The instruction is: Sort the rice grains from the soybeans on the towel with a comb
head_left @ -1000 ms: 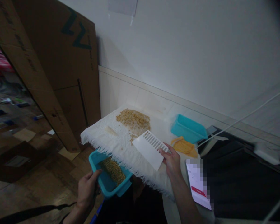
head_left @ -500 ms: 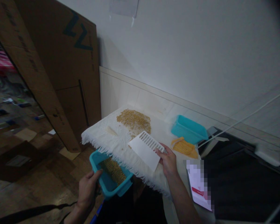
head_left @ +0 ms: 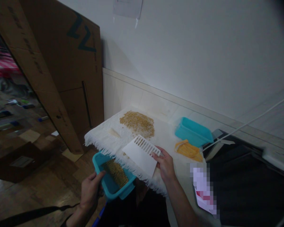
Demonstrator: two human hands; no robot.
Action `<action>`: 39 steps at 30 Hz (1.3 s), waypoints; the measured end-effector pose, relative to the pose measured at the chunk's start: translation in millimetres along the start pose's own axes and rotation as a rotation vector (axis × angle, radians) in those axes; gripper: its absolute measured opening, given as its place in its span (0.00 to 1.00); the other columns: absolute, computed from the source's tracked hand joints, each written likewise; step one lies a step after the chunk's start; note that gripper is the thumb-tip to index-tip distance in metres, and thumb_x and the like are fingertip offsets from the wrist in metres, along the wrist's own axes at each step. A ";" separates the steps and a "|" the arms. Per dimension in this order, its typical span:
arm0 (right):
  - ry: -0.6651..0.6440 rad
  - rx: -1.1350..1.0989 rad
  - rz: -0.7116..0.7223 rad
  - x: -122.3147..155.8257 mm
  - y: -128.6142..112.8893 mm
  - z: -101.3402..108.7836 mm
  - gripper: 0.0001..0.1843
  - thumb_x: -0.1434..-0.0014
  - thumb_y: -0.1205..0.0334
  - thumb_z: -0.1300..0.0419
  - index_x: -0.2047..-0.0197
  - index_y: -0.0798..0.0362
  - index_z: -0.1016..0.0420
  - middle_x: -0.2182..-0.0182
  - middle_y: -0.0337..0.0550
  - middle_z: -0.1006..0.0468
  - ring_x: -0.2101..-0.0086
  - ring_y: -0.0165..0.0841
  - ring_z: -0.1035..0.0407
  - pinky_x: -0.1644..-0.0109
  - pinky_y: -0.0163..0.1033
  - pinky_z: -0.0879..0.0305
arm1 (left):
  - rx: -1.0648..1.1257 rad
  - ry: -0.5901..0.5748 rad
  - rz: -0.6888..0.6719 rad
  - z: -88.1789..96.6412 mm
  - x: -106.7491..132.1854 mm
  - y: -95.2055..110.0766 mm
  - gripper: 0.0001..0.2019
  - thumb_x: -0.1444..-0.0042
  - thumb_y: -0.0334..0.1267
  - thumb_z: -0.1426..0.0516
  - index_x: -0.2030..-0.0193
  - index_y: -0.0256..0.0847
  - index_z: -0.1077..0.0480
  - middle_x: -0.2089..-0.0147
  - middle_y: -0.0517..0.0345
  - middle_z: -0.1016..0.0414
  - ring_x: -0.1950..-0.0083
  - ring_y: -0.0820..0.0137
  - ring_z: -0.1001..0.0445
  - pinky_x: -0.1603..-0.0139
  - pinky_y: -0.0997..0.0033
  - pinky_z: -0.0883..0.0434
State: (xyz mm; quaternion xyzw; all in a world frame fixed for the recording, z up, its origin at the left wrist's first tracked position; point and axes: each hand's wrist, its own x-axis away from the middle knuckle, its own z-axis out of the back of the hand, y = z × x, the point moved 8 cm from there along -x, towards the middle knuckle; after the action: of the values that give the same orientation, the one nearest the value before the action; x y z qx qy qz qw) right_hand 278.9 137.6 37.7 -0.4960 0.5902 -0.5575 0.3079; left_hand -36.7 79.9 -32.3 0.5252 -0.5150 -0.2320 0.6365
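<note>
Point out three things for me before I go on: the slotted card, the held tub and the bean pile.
Slotted card (head_left: 141, 156): head view, on its plain white face.
Held tub (head_left: 110, 185): head view, on its bare inside.
Bean pile (head_left: 139, 122): head view, near its middle.

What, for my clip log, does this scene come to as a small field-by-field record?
Left hand: grips near teal tub by its rim
Right hand: holds white slotted plate over fringed cloth
Plate touching cloth: cannot tell
Tub contents: yellowish grains
On fringed cloth: loose grain pile
Right of pile: second teal tub, orange fabric
At left: cardboard box
</note>
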 end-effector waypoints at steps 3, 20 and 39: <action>-0.019 0.001 -0.014 6.2 2.3 -5.4 0.33 0.66 0.56 0.27 0.54 0.54 0.27 0.74 0.41 0.20 0.74 0.36 0.26 0.71 0.39 0.30 | -0.008 0.004 0.002 -0.8 2.7 4.0 0.18 0.60 0.48 0.38 0.86 0.43 0.40 0.92 0.71 0.44 0.91 0.76 0.46 0.90 0.76 0.48; 0.217 0.000 0.185 -17.7 -26.7 51.8 0.35 0.63 0.58 0.28 0.50 0.53 0.29 0.72 0.40 0.20 0.73 0.35 0.27 0.71 0.38 0.30 | 0.023 -0.022 0.028 -3.0 0.6 -5.1 0.16 0.59 0.48 0.39 0.83 0.42 0.38 0.93 0.72 0.45 0.91 0.77 0.48 0.90 0.76 0.51; 0.111 0.086 0.227 -26.9 -31.5 24.0 0.32 0.64 0.56 0.28 0.54 0.53 0.26 0.73 0.41 0.19 0.72 0.38 0.25 0.70 0.39 0.29 | 0.034 -0.029 0.034 -1.1 -1.8 -8.0 0.16 0.58 0.49 0.38 0.83 0.42 0.38 0.92 0.71 0.44 0.90 0.77 0.46 0.90 0.76 0.49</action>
State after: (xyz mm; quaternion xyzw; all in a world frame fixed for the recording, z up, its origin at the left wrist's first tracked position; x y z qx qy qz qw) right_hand 317.1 157.7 58.4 -0.3809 0.6343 -0.5702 0.3570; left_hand -34.4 79.1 -40.2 0.5235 -0.5369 -0.2200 0.6239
